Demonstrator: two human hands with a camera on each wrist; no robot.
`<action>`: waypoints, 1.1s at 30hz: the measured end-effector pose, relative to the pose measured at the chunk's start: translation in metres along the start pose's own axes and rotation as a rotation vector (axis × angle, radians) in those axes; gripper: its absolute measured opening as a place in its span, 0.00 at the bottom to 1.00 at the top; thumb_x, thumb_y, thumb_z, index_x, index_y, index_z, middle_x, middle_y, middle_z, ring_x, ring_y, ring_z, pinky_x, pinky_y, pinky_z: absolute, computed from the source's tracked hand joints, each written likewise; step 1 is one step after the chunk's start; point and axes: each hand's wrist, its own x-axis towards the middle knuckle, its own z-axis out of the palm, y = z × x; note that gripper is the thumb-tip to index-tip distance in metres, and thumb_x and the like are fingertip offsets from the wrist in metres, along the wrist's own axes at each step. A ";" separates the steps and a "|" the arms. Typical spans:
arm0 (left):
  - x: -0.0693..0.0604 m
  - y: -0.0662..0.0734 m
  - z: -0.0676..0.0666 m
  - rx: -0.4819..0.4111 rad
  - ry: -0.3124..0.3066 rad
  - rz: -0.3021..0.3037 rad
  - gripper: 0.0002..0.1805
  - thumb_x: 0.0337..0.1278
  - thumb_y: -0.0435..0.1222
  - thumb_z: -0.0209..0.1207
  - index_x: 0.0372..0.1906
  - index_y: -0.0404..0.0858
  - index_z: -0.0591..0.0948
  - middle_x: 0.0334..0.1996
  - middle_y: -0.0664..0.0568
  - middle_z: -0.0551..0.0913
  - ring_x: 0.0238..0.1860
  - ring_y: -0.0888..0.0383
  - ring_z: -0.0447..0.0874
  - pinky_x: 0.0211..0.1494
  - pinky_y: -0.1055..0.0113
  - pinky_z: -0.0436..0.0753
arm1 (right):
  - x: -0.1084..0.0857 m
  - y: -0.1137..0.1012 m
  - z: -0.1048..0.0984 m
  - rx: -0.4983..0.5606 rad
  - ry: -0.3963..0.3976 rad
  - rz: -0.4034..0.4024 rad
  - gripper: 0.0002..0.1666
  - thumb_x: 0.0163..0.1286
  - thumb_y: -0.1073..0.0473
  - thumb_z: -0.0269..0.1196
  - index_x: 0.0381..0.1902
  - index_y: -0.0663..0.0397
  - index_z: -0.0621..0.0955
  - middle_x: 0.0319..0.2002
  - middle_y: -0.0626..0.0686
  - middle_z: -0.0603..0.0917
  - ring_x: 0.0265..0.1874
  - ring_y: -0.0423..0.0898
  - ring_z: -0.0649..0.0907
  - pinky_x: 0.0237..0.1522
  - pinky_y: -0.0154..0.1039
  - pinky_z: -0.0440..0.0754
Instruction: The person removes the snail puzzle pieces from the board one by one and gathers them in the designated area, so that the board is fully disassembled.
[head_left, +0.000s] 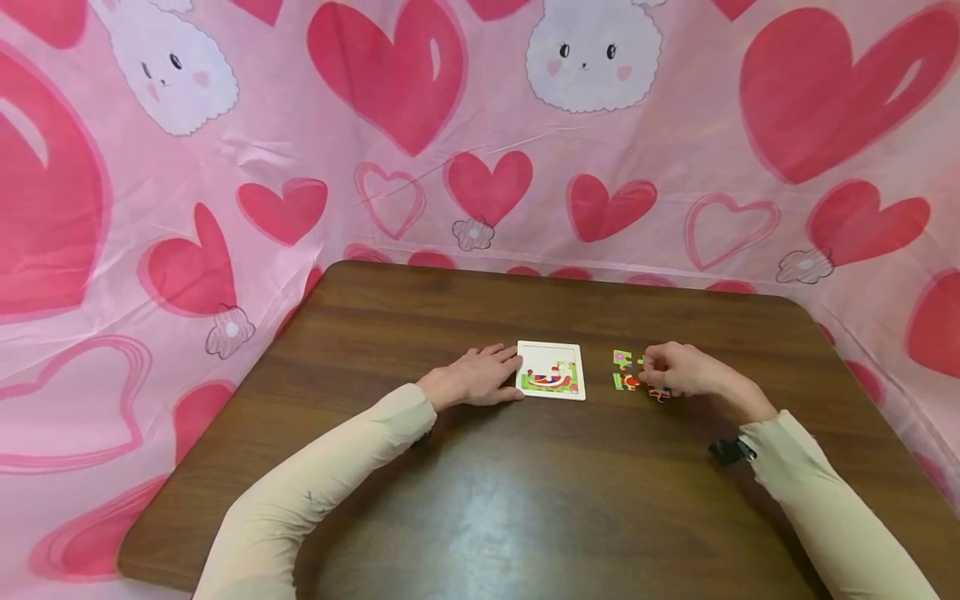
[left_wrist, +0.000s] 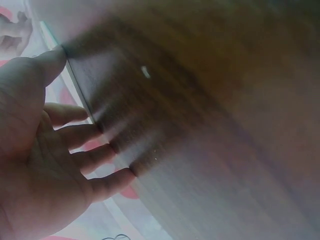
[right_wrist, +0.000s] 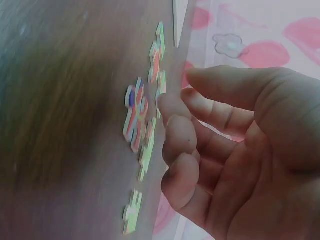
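A square white puzzle tray lies on the table, its lower part filled with colourful joined pieces and its upper part bare white. My left hand lies flat at the tray's left side, spread fingers touching its edge; the left wrist view shows the hand with the fingertips down on the table side. My right hand is over loose puzzle pieces, fingers loosely bent. In the right wrist view, thumb and index tip are close, with no piece visible between them. A red-and-blue piece lies below the fingers.
Other loose pieces lie right of the tray: a green one with a pink flower and a green-and-red one. The brown wooden table meets a pink heart-patterned curtain at the back. A black strap is near the right wrist.
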 end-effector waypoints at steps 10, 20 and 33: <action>0.001 -0.001 0.000 0.007 0.002 0.003 0.37 0.67 0.60 0.50 0.73 0.44 0.63 0.77 0.46 0.57 0.78 0.44 0.53 0.74 0.42 0.60 | 0.009 -0.016 0.015 -0.013 0.091 -0.036 0.06 0.71 0.55 0.61 0.37 0.52 0.78 0.24 0.51 0.79 0.18 0.44 0.76 0.20 0.39 0.75; 0.001 -0.001 0.000 0.009 0.010 0.006 0.37 0.67 0.60 0.50 0.72 0.44 0.64 0.77 0.46 0.58 0.77 0.44 0.55 0.73 0.41 0.61 | 0.022 -0.028 0.027 -0.010 0.125 -0.091 0.08 0.69 0.56 0.63 0.41 0.52 0.77 0.24 0.50 0.80 0.18 0.41 0.77 0.18 0.39 0.75; 0.002 -0.002 0.003 -0.010 0.004 0.000 0.37 0.67 0.61 0.50 0.73 0.45 0.63 0.77 0.48 0.58 0.78 0.45 0.53 0.74 0.41 0.59 | 0.048 -0.051 0.040 -0.058 0.098 -0.142 0.10 0.66 0.56 0.66 0.42 0.53 0.79 0.23 0.47 0.77 0.20 0.41 0.74 0.25 0.36 0.71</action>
